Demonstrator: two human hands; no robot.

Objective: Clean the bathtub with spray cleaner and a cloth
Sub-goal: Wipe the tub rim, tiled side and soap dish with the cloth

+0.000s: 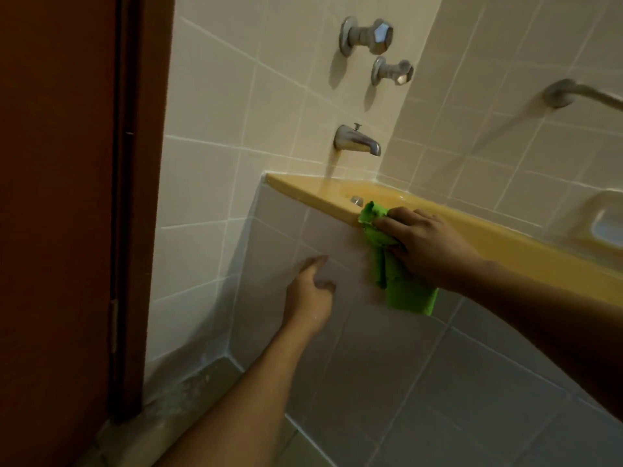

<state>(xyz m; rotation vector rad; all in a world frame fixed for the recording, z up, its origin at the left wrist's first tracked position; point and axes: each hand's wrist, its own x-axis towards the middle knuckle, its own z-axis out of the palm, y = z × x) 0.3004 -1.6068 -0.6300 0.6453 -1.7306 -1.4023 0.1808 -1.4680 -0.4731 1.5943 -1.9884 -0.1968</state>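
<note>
Nearest the lens, the left hand (312, 293) extends to the grey tiled front panel (387, 358) below the bathtub (313, 188), fingers loosely curled and holding nothing. Right hand (428, 244) grips a bunched green cloth (406, 293) against the outer edge of the yellow tub rim, the cloth's free end hanging down over the panel. On the wall above, a metal spout (357, 141) sits beneath two valve handles (365, 35).

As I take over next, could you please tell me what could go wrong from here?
The green cloth hangs mostly loose below the right hand, so little of it may wipe the yellow tub rim, leaving streaks. The left hand seems to lean on the tiled panel and might slip.
</note>
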